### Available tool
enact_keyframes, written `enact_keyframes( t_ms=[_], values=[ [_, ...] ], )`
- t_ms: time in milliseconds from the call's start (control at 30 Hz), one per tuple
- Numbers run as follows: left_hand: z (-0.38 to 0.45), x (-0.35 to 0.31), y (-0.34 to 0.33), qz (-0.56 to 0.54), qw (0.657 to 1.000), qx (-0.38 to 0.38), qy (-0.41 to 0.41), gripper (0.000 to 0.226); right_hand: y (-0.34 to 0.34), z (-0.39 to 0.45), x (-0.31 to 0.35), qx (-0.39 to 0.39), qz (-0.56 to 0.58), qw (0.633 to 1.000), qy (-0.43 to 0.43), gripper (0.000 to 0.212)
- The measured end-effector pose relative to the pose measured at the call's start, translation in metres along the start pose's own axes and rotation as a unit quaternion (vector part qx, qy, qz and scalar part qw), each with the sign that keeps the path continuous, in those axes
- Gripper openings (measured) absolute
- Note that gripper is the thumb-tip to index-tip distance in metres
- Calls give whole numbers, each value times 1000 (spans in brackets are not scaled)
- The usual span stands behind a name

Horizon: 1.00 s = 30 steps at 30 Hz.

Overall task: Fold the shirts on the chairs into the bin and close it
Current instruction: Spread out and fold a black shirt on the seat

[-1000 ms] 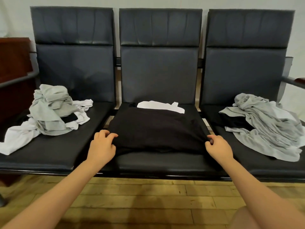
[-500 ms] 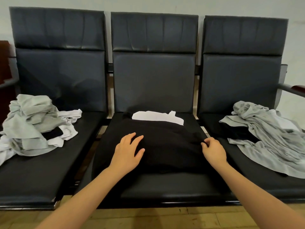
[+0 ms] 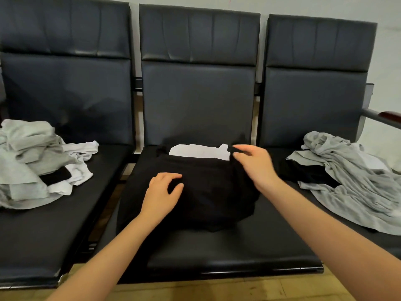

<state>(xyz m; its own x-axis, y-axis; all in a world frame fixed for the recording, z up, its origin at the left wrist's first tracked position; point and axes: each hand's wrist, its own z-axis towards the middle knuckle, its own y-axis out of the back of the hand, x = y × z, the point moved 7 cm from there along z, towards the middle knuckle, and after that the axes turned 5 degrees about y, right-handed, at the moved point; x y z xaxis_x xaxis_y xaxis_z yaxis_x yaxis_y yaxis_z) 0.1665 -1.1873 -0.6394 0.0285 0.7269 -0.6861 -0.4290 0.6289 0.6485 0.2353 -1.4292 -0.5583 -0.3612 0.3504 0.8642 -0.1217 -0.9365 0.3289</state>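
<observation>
A black shirt (image 3: 208, 192) lies partly folded on the middle chair seat (image 3: 238, 253), with a white shirt (image 3: 199, 151) showing under its far edge. My left hand (image 3: 161, 195) rests on the black shirt's left part, fingers slightly bent and spread. My right hand (image 3: 255, 166) pinches the black shirt's far right corner and lifts it. A heap of grey, white and black shirts (image 3: 34, 161) sits on the left chair. A crumpled grey shirt (image 3: 351, 181) lies over a black one (image 3: 308, 172) on the right chair. No bin is in view.
Three dark padded chairs stand in a row against a pale wall. A metal armrest with a red-brown end (image 3: 384, 116) juts out at the right. A wooden floor (image 3: 217, 290) runs along the front of the seats.
My right hand moved from the black shirt's right edge up to its far right corner and took hold of it. My left hand stayed on the shirt. The camera came closer.
</observation>
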Motion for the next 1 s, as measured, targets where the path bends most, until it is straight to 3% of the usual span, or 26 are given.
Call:
enact_keyframes(
  t_ms=[67, 133, 200, 267, 333, 433, 533, 667, 867, 1000],
  values=[
    [3, 5, 7, -50, 998, -20, 35, 25, -42, -13, 15, 113, -71, 991, 31, 34],
    [3, 9, 9, -58, 996, -23, 61, 24, -83, -38, 11, 282, -67, 957, -29, 39],
    [1, 10, 6, -53, 996, -14, 71, 26, -98, -51, 6, 351, -36, 934, -55, 35],
    [-1, 9, 3, -64, 995, -3, 77, 27, -84, -46, 5, 290, 26, 956, -43, 24],
    [-5, 6, -1, -91, 992, 12, 91, 28, -55, -36, -4, 179, 65, 981, -43, 19],
    [-13, -4, -11, -89, 992, 40, 85, 32, -17, -32, -33, 72, 20, 996, -45, 18],
    [-17, -14, -18, -80, 991, 57, 93, 47, -11, -37, -66, 88, -47, 992, -82, 15],
    [-19, -23, -22, -91, 986, 75, 121, 60, -20, -27, -63, 85, -80, 992, -50, 36],
    [-18, -27, -27, -109, 982, 89, 125, 47, -46, 0, -70, 133, -29, 983, -124, 45],
    [-18, -28, -21, -99, 989, 68, 92, 39, -46, 13, -72, 68, -20, 993, -99, 32]
  ],
)
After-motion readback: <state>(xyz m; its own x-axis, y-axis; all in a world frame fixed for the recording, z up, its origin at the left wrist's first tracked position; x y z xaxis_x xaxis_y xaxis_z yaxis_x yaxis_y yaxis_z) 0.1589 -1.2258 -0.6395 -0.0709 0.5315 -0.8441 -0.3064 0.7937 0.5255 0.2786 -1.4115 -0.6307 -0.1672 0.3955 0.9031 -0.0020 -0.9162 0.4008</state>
